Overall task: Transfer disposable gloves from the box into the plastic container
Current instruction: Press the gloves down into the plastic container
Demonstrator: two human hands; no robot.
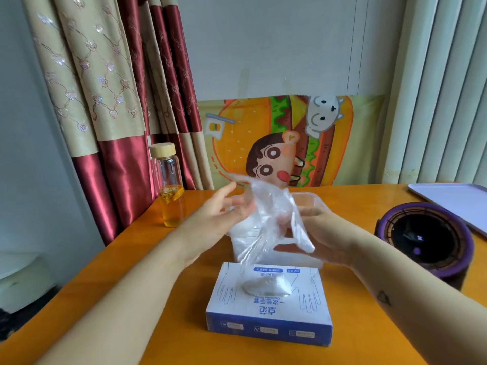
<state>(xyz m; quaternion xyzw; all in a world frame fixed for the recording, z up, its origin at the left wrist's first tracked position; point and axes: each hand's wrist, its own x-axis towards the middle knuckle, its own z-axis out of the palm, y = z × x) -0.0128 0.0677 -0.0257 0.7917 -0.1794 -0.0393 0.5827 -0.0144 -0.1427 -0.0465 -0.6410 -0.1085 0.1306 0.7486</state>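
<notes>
Hiding most of the plastic container point(312, 200), a clear glove point(268, 217) hangs in the air above it, between the two hands. Only the container's far rim and right wall show plainly, with white film lying inside. The glove's lower end trails down to the slot of the box point(268, 309), where a crumpled wad of more film sticks out; whether the two are joined is hard to make out. Motion smears the left hand point(226, 208), and film veils part of the right hand point(325, 233). A pale tray point(453, 198) is cut off by the right edge.

On the box, blue Chinese characters and outline drawings of gloves read upside down to the camera; the smaller print is too blurred to read.

The left hand is spread wide, fingers straight and pointing away, its palm against the glove's left edge. The right hand grips the glove's right side, thumb on top and fingers curled beneath. The box sits on the orange desk point(369, 325), just in front of the container.
</notes>
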